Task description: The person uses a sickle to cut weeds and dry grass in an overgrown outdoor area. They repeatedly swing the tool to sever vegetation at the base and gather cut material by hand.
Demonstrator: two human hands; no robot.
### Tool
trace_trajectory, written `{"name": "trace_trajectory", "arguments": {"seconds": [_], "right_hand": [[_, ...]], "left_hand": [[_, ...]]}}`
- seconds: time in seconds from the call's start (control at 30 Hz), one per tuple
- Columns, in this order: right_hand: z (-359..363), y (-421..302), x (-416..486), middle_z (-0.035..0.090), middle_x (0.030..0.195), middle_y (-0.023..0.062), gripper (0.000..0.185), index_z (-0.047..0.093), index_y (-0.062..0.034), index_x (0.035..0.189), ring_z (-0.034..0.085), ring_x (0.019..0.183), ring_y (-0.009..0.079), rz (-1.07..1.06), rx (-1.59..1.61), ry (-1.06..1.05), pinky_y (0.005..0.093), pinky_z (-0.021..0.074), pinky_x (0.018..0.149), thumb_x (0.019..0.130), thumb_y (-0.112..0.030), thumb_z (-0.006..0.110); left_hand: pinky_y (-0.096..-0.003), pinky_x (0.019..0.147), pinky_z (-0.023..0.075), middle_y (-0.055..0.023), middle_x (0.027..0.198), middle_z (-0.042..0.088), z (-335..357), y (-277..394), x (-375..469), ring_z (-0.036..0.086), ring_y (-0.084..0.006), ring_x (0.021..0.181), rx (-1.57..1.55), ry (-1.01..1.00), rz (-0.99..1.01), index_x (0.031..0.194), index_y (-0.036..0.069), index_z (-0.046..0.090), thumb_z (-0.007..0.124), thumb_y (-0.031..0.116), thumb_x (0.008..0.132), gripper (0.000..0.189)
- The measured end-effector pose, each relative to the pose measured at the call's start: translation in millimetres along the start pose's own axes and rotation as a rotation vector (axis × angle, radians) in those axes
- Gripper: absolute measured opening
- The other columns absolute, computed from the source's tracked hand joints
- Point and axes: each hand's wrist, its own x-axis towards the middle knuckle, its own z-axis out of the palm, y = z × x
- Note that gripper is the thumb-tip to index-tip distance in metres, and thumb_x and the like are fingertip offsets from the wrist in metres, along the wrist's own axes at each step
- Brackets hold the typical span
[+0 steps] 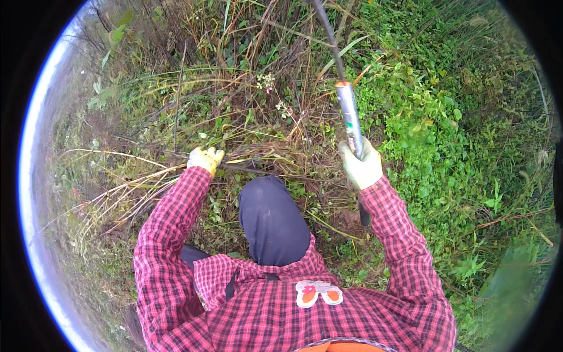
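Observation:
My left hand (206, 159), in a pale glove with yellow patches, is closed around a bundle of long dry grass stalks (145, 178). The stalks fan out to the left below the hand, and more grass lies just to its right. My right hand (362, 166), in a whitish glove, grips the silver tubular handle (350, 112) of a long tool. From the orange-rimmed end of the handle a thin dark shaft or blade (330, 37) runs up to the picture's top edge; its far end is out of view.
Tangled dry stems and brush (246, 39) stand ahead. Low green leafy plants (422, 145) cover the ground at the right. My dark-clad knee (273, 220) is raised between my arms, above grass and a patch of brown soil (347, 220).

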Motion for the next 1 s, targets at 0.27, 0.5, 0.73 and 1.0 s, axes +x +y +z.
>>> {"name": "trace_trajectory", "arguments": {"seconds": [0.27, 0.5, 0.73, 1.0], "right_hand": [[-53.4, 18.2, -40.9, 0.050, 0.056, 0.0000, 0.028, 0.054, -0.0027, 0.102, 0.043, 0.033, 0.0104, 0.371, 0.394, 0.132, 0.0253, 0.0355, 0.029, 0.090, -0.025, 0.067], [-136.6, 35.7, 56.3, 0.040, 0.048, -0.0021, 0.041, 0.053, -0.0073, 0.084, 0.039, 0.033, 0.0129, 0.334, 0.704, 0.475, 0.0322, 0.0397, 0.030, 0.093, -0.047, 0.059], [-99.9, 60.1, 157.9, 0.043, 0.053, -0.0026, 0.033, 0.053, -0.0111, 0.095, 0.038, 0.036, 0.0104, 0.662, 0.875, 0.417, 0.0300, 0.0325, 0.032, 0.095, -0.044, 0.058], [-23.1, 130.2, -85.7, 0.038, 0.049, -0.0043, 0.044, 0.047, -0.0169, 0.067, 0.033, 0.033, 0.0111, 1.024, 0.722, -0.029, 0.0306, 0.0297, 0.032, 0.092, -0.051, 0.056]], "left_hand": [[-0.0443, 0.099, 0.0441, -0.0092, 0.128, 0.060, 51.8, -266.6, -71.3, 0.060, -0.0228, 0.116, 0.099, 0.227, -0.783, 0.134, 0.017, 0.051, 0.044, 0.012, 0.095, 0.040], [-0.0413, 0.109, 0.0382, -0.0086, 0.154, 0.033, 83.1, -273.3, -163.3, 0.042, -0.0249, 0.136, -0.124, -0.158, -1.120, 0.151, 0.022, 0.026, 0.077, 0.037, 0.079, 0.090], [-0.0373, 0.108, 0.0404, -0.0120, 0.148, 0.041, 120.5, -95.4, -111.8, 0.048, -0.0278, 0.130, -0.434, 0.000, -0.779, 0.147, 0.019, 0.035, 0.074, 0.033, 0.082, 0.077], [-0.0389, 0.110, 0.0371, -0.0136, 0.140, 0.050, 22.0, -10.3, -23.0, 0.048, -0.0286, 0.129, -0.526, 0.299, -0.347, 0.140, 0.014, 0.046, 0.069, 0.031, 0.084, 0.063]]}}
